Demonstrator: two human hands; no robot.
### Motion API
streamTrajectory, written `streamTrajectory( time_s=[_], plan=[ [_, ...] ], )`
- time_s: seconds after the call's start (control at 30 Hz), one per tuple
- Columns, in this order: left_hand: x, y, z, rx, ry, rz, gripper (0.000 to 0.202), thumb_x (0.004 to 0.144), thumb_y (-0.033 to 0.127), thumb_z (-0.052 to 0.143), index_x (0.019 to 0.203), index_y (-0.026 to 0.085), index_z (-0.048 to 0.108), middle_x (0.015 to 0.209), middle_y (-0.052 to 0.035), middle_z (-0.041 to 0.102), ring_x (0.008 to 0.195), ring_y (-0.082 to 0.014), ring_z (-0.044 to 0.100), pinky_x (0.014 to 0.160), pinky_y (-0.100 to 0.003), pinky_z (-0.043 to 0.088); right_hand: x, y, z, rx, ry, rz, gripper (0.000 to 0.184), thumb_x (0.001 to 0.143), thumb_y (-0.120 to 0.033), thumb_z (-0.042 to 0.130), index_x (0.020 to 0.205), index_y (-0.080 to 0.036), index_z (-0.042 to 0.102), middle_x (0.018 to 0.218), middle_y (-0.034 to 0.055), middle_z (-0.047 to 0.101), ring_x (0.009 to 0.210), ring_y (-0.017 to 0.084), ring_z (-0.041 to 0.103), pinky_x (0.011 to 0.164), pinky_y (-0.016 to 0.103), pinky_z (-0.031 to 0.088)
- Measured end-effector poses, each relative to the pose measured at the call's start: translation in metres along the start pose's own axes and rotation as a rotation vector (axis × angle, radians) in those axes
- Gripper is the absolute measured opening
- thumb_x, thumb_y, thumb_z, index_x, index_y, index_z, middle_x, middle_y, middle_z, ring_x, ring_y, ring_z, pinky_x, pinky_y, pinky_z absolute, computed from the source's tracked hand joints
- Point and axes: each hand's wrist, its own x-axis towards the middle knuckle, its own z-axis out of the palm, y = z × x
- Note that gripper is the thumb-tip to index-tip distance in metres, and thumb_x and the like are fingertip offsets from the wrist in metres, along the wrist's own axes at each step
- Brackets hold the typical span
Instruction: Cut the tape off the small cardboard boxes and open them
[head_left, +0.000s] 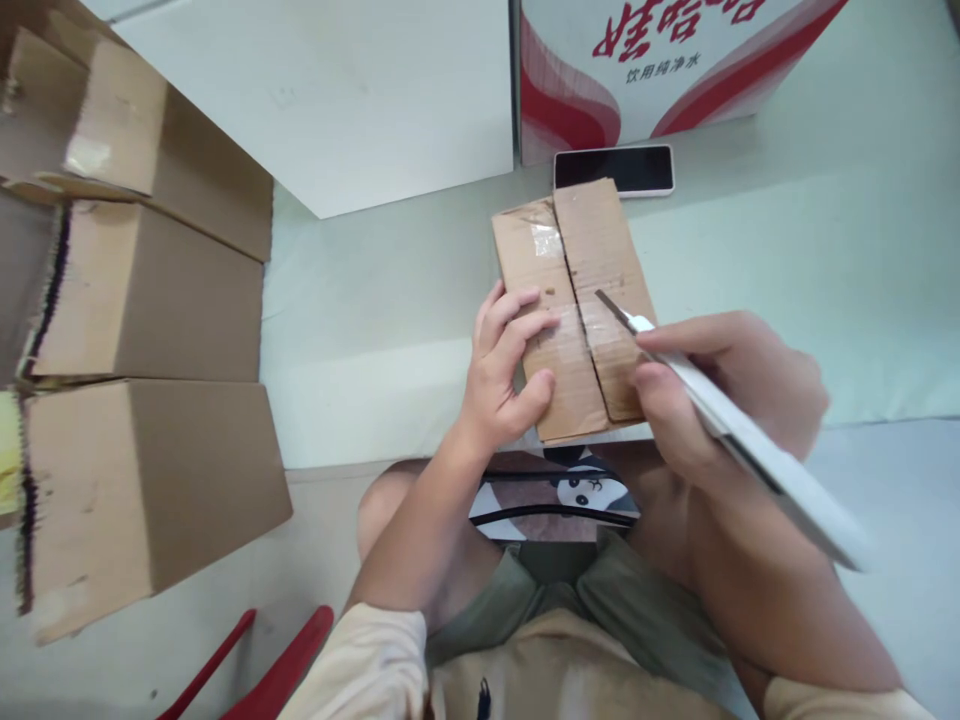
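Observation:
A small brown cardboard box (540,385) lies on the pale tabletop in front of me, its two top flaps meeting at a dark seam. Clear tape shows on it, with a shiny piece near the far end. My left hand (506,365) rests on the left flap, fingers spread and thumb apart. In my right hand (720,385) is a white utility knife (757,450), gripped like a pen. Its dark narrow blade is out, with the tip over the right flap just right of the seam. Whether the tip touches the cardboard, I cannot tell.
Behind the box lies a phone-like device (615,170) with a dark screen, before a white and red printed carton (570,110). A large white block (390,100) stands back left. Several open cardboard boxes (199,280) line the left side. Red bars (289,665) show lower left.

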Motion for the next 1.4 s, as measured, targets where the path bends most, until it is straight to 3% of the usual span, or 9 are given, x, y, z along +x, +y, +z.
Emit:
streamTrajectory(
  time_s=[0.13, 0.67, 0.8, 0.93, 1.0, 1.1, 1.2, 1.3, 1.4],
  plan=[
    [0.001, 0.002, 0.001, -0.005, -0.009, -0.010, 0.057, 0.102, 0.067, 0.035, 0.134, 0.029, 0.061, 0.147, -0.0133, 0.058, 0.146, -0.0343, 0.050, 0.126, -0.058, 0.037, 0.007, -0.009, 0.005, -0.145, 0.048, -0.030, 0.012, 0.088, -0.028, 0.068, 0.100, -0.031, 0.068, 0.065, -0.0041, 0.067, 0.054, 0.016, 0.060, 0.056, 0.031, 0.046],
    [-0.001, 0.004, 0.001, -0.007, 0.007, 0.022, 0.049, 0.106, 0.056, 0.037, 0.137, 0.026, 0.059, 0.151, -0.0140, 0.058, 0.149, -0.0318, 0.049, 0.127, -0.054, 0.037, 0.012, -0.010, 0.008, -0.214, 0.051, -0.020, 0.007, 0.087, -0.032, 0.063, 0.084, -0.027, 0.068, 0.059, -0.0021, 0.065, 0.051, 0.017, 0.058, 0.052, 0.030, 0.040],
    [-0.001, 0.010, -0.005, -0.011, -0.016, 0.012, 0.051, 0.106, 0.057, 0.037, 0.140, 0.024, 0.057, 0.155, -0.0161, 0.053, 0.151, -0.0326, 0.047, 0.128, -0.054, 0.035, 0.002, -0.001, 0.002, 0.055, 0.072, -0.047, 0.015, 0.079, -0.022, 0.066, 0.065, -0.025, 0.065, 0.051, -0.0044, 0.056, 0.044, 0.011, 0.045, 0.045, 0.028, 0.033],
    [-0.005, 0.031, -0.012, 0.004, -0.122, 0.031, 0.092, 0.087, 0.080, 0.061, 0.159, 0.027, 0.040, 0.169, -0.0191, 0.033, 0.162, -0.0435, 0.027, 0.131, -0.065, 0.023, 0.003, 0.013, 0.014, 0.490, 0.453, -0.043, 0.013, 0.084, -0.024, 0.067, 0.072, -0.024, 0.070, 0.053, -0.0043, 0.058, 0.041, 0.011, 0.048, 0.037, 0.026, 0.031],
    [-0.007, 0.037, -0.014, -0.001, -0.112, 0.035, 0.103, 0.081, 0.077, 0.073, 0.164, 0.030, 0.034, 0.173, -0.0186, 0.028, 0.164, -0.0459, 0.021, 0.132, -0.067, 0.018, 0.009, 0.015, 0.025, 0.680, 0.563, -0.035, 0.010, 0.090, -0.034, 0.067, 0.083, -0.026, 0.068, 0.055, -0.0067, 0.055, 0.038, 0.010, 0.045, 0.033, 0.024, 0.028],
    [-0.007, 0.028, -0.017, -0.091, -0.010, -0.095, 0.096, 0.082, 0.068, 0.079, 0.161, 0.031, 0.040, 0.173, -0.0174, 0.031, 0.162, -0.0420, 0.031, 0.130, -0.059, 0.031, 0.018, 0.012, 0.036, 0.761, 0.471, 0.030, 0.024, 0.091, -0.050, 0.072, 0.096, -0.030, 0.061, 0.063, -0.0089, 0.058, 0.040, 0.009, 0.047, 0.031, 0.021, 0.028],
    [-0.002, 0.007, -0.025, -0.221, 0.231, -0.331, 0.068, 0.087, 0.066, 0.076, 0.139, 0.024, 0.063, 0.151, -0.0155, 0.061, 0.146, -0.0352, 0.056, 0.121, -0.049, 0.047, 0.022, 0.012, 0.037, 0.699, 0.443, 0.021, 0.036, 0.088, -0.059, 0.076, 0.102, -0.031, 0.058, 0.075, -0.0074, 0.065, 0.046, 0.009, 0.056, 0.038, 0.023, 0.041],
    [0.004, -0.005, -0.042, -0.355, 0.664, -0.554, 0.050, 0.086, 0.063, 0.077, 0.110, 0.020, 0.071, 0.112, -0.0094, 0.077, 0.117, -0.0287, 0.074, 0.104, -0.043, 0.059, 0.026, 0.019, 0.029, 0.595, 0.554, -0.031, 0.036, 0.092, -0.063, 0.071, 0.105, -0.031, 0.058, 0.085, -0.0046, 0.070, 0.062, 0.014, 0.069, 0.058, 0.031, 0.059],
    [0.005, -0.003, -0.062, -0.522, 0.770, -0.806, 0.044, 0.074, 0.055, 0.089, 0.093, 0.021, 0.068, 0.091, -0.0036, 0.076, 0.084, -0.0233, 0.076, 0.077, -0.035, 0.063, 0.027, 0.031, 0.017, 0.514, 0.580, -0.083, 0.027, 0.097, -0.057, 0.067, 0.105, -0.033, 0.057, 0.093, -0.0027, 0.074, 0.089, 0.019, 0.077, 0.089, 0.043, 0.063]
  ],
)
